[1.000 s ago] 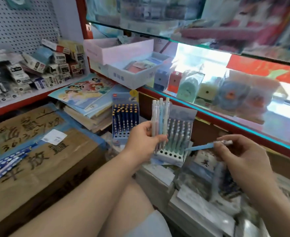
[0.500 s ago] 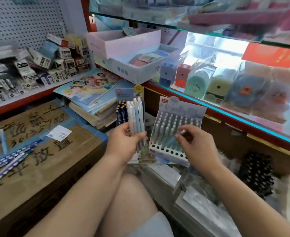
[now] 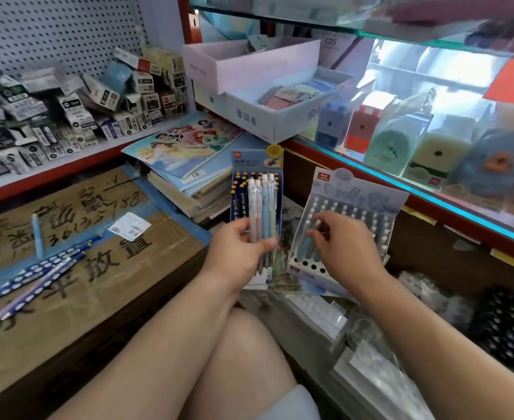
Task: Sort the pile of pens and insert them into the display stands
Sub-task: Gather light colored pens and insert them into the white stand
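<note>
My left hand (image 3: 240, 250) grips a bunch of several pastel pens (image 3: 262, 213), held upright in front of a dark blue display stand (image 3: 257, 165) full of pens. My right hand (image 3: 345, 248) pinches a light blue pen (image 3: 305, 242) and holds it over the pale blue display stand (image 3: 352, 207), tip down among the lower rows of holes. That stand leans back, and most of its rows are filled with pens. Several holes along its front edge are empty.
A cardboard box (image 3: 77, 286) on the left carries loose dotted pencils (image 3: 34, 274) and one blue pen (image 3: 37, 234). Stacked notebooks (image 3: 186, 153) lie behind the stands. A glass shelf (image 3: 431, 183) with sharpeners runs along the right. Plastic packets (image 3: 340, 328) fill the lower right.
My right hand has carried the light blue pen from the right over to the pale stand and lowered it among the holes. The left hand has shifted left with its bunch.
</note>
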Tool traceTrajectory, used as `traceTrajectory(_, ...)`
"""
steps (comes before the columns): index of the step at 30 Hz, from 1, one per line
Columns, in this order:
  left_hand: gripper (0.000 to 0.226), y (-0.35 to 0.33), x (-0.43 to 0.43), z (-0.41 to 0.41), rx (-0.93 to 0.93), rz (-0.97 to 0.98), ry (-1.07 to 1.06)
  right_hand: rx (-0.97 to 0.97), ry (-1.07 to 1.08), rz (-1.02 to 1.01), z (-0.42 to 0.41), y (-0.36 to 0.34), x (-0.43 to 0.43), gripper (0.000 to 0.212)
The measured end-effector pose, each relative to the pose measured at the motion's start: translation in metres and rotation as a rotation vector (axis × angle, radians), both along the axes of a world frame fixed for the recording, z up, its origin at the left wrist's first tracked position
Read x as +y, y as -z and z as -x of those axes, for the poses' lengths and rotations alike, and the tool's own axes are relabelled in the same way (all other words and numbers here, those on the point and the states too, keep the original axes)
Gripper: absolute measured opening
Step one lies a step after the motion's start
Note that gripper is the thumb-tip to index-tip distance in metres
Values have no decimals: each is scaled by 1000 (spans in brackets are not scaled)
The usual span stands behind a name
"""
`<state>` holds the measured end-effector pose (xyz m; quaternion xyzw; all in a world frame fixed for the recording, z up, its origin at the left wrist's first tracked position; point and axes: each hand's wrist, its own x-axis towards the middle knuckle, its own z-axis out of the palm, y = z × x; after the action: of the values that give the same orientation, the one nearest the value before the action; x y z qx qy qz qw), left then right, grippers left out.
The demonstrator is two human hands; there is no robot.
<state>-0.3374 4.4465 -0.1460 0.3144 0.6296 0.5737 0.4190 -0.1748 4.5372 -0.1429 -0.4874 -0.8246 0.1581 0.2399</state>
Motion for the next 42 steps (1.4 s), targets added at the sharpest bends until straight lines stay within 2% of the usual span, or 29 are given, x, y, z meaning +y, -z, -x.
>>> traceTrajectory(5, 32, 0, 3, -1, -29, 13, 32, -59, -7, -7, 7, 9, 1, 25)
traceTrajectory(12, 35, 2, 5, -3, -20, 41, 84, -111, 42, -43, 16, 23, -1, 27)
traceTrajectory(15, 35, 3, 4, -2, -15, 48, 113, -119, 64, 5, 14, 14, -2, 40)
traceTrajectory(17, 33, 4, 3, -2, -16, 67, 141, -48, 75, 30, 9, 3, -3, 44)
traceTrajectory(19, 31, 4, 3, -2, -11, 92, 176, 134, 64, 98, 4, -12, -7, 32)
traceTrajectory(22, 30, -1, 2, -6, 3, 111, 258, 441, -11, 400, 2, -33, -10, 22)
traceTrajectory(23, 30, -2, 1, -8, 8, 114, 282, 485, -42, 491, 2, -37, -11, 24)
traceTrajectory(25, 30, -4, 1, -10, 14, 122, 293, 508, -82, 535, -1, -41, -12, 24)
traceTrajectory(29, 33, 2, 2, -6, 79, 160, 174, 596, -17, 365, -15, -36, -8, 13)
traceTrajectory(33, 36, 3, 3, -6, 102, 174, 118, 395, 89, 179, -23, -17, -7, 7)
traceTrajectory(35, 34, 3, 4, -7, 109, 171, 109, 314, 103, 142, -21, -7, -11, 13)
traceTrajectory(42, 31, 4, 6, -8, 140, 165, 117, 200, 137, 56, -13, 18, -12, 11)
